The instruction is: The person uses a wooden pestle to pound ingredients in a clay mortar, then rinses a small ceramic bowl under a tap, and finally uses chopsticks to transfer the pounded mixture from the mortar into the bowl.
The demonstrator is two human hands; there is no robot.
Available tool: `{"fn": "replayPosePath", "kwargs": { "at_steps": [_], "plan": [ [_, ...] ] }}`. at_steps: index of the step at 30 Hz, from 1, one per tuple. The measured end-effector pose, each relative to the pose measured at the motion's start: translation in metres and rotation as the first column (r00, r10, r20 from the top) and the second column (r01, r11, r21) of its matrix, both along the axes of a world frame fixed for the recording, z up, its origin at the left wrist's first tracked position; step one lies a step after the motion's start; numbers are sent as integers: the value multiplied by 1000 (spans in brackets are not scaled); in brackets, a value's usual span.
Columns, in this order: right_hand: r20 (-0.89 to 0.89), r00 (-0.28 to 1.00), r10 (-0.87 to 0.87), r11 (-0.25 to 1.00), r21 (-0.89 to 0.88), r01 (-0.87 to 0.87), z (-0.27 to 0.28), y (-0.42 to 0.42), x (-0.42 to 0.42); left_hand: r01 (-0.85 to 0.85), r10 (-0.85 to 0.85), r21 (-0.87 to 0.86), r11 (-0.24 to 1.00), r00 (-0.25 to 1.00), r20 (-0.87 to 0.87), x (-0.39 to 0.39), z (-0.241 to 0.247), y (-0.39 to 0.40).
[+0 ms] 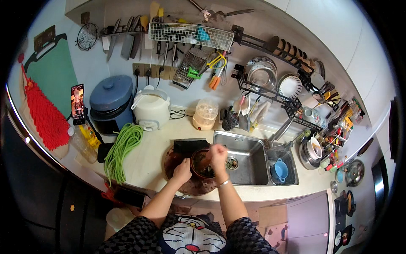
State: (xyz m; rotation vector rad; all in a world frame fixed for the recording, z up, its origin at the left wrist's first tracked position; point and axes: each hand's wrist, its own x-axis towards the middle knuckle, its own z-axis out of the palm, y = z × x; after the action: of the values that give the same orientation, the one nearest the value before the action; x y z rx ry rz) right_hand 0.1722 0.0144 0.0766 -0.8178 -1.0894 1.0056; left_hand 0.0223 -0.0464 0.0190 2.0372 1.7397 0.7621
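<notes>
A brown bowl (203,163) with dark green, leafy bits in it stands on a round, dark wooden cutting board (190,188). My left hand (182,171) grips the bowl's left rim. Over the bowl's right side is my right hand (219,155), closed around something blurred, perhaps a handle, that slants down into the bowl; what it is cannot be made out. Behind the bowl, a cleaver with a dark blade (190,145) lies across the board's back edge.
A bunch of long green beans (123,152) lies at the left, near a white rice cooker (152,109). A steel sink (250,158) adjoins the board on the right, with a blue colander (280,170) in its small basin. A phone (78,104) stands upright at the far left.
</notes>
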Motion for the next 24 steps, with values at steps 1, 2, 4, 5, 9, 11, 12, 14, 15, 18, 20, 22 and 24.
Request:
{"fn": "replayPosePath", "kwargs": {
  "at_steps": [1, 2, 4, 5, 9, 11, 12, 14, 15, 18, 20, 22, 24],
  "plan": [
    [233, 972, -28, 995, 101, 4, -36, 7, 1, 14, -14, -9, 1000, 1000, -1, 2, 1, 0],
    [242, 970, 8, 999, 33, -16, -35, 5, -2, 7, -7, -22, 1000, 1000, 2, -1, 0, -1],
    [194, 980, 50, 998, -47, -41, -8, 2, -2, -5, 5, -56, 998, 1000, 3, -3, -1, -3],
    [137, 989, 59, 997, -65, -50, 8, 1, 0, -12, 12, -84, 996, 1000, -1, -4, -4, -6],
    [113, 994, 9, 997, 79, -18, 72, -8, 15, -18, 18, 8, 1000, 1000, -14, -5, -5, 2],
    [274, 960, -57, 994, 102, 30, 45, -10, 17, -24, 24, -13, 1000, 1000, -4, -5, -5, -3],
    [388, 914, -116, 987, 147, 63, 14, -12, 18, -14, 14, -15, 1000, 1000, 1, -1, 0, -2],
    [492, 857, -151, 982, 177, 72, -15, -7, 12, -5, 4, -61, 998, 1000, -7, 0, 2, -2],
    [488, 863, -131, 984, 167, 55, -17, -3, 9, -6, 5, -79, 997, 1000, -10, 1, 4, 0],
    [368, 925, -93, 990, 131, 47, 20, 5, -1, -25, 24, -78, 997, 1000, -4, -1, 1, 0],
    [277, 960, -52, 992, 125, 17, 50, 5, -1, -36, 36, -39, 999, 999, -11, -5, -2, -1],
    [375, 922, -94, 990, 134, 46, 54, 9, 8, -30, 29, -35, 999, 1000, -11, -4, -1, 0],
    [530, 829, -176, 979, 186, 89, 22, 7, 12, -19, 19, -77, 997, 1000, 1, -3, 2, 0]
  ]
}}
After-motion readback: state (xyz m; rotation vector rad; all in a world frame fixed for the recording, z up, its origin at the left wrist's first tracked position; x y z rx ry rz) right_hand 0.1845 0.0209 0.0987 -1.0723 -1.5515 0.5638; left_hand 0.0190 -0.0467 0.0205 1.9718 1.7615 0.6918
